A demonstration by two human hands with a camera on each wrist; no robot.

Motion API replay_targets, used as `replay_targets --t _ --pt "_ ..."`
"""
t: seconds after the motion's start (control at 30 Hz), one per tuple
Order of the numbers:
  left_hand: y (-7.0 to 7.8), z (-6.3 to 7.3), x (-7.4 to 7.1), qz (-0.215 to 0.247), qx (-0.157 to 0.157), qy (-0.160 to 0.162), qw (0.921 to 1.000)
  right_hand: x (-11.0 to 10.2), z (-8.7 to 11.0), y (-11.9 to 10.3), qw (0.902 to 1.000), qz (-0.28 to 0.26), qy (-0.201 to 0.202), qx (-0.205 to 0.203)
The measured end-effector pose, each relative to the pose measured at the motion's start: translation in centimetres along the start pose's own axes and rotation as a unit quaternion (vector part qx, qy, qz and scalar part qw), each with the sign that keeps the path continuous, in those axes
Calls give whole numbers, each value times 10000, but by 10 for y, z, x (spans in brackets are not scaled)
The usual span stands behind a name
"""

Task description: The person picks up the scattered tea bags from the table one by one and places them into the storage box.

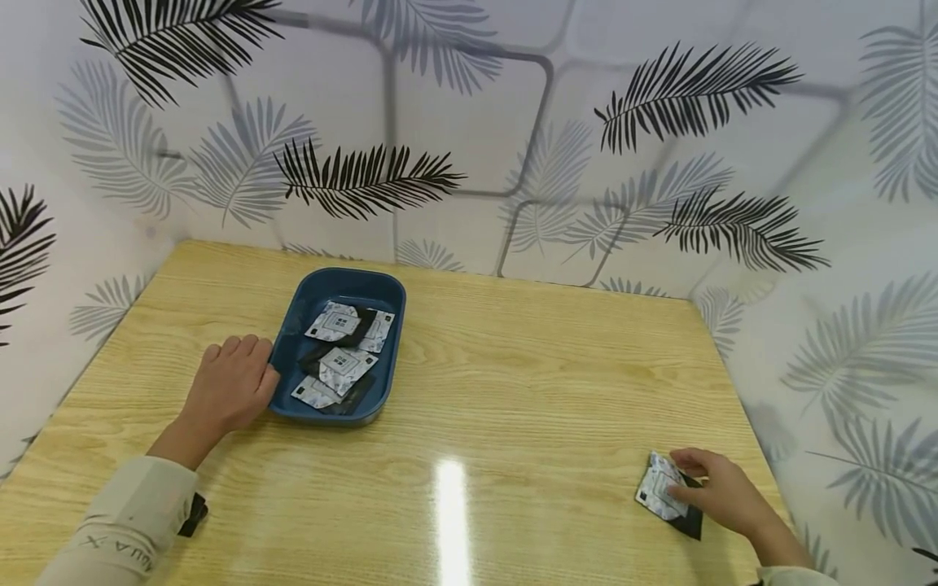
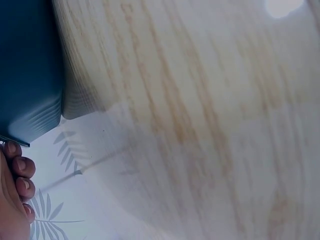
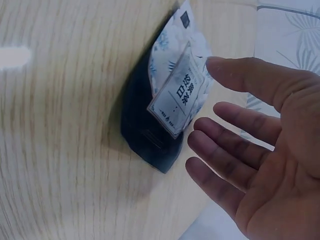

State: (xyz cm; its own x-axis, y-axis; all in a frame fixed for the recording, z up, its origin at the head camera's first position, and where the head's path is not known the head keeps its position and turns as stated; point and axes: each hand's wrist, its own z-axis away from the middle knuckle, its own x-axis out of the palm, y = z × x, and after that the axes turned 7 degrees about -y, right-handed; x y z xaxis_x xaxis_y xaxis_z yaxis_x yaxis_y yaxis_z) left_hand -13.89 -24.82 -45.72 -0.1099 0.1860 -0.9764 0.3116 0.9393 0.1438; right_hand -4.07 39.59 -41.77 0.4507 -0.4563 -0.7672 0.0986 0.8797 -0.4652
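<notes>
At the left of the head view, my left hand (image 1: 233, 382) grips the near left rim of a dark blue plastic bin (image 1: 295, 342). Its curled fingertips (image 2: 23, 165) show under the bin's edge in the left wrist view. Several black-and-white tea sachets (image 1: 344, 368) lie loosely overlapped inside the bin. Over on the right, a single tea sachet (image 1: 659, 488) lies on the table, with a white printed label on its front (image 3: 175, 97). My right hand (image 1: 721, 492) is spread beside it, thumb and fingers apart, the thumb overlapping the sachet in the head view.
The light wood-grain table (image 1: 513, 391) meets a wall (image 1: 469, 114) with a leaf pattern at the back and the right. A bright light reflection (image 1: 452, 513) lies on the table's front middle. A small black object (image 1: 194, 515) sits at the left sleeve.
</notes>
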Motion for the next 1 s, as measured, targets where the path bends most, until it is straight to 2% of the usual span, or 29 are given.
replay_targets --t 0.23,0.43,0.67,1.0 --pt "0 0 -1 -1 -22 -13 10000 6 -2 -1 9998 63 168 -52" --pt "0 1 -1 39 -55 -34 10000 11 -6 0 9999 37 131 -106" --pt "2 3 -1 50 -76 -219 9997 19 -10 3 9995 232 148 176" --pt "1 2 -1 43 -92 -134 9999 14 -10 1 9970 480 409 459"
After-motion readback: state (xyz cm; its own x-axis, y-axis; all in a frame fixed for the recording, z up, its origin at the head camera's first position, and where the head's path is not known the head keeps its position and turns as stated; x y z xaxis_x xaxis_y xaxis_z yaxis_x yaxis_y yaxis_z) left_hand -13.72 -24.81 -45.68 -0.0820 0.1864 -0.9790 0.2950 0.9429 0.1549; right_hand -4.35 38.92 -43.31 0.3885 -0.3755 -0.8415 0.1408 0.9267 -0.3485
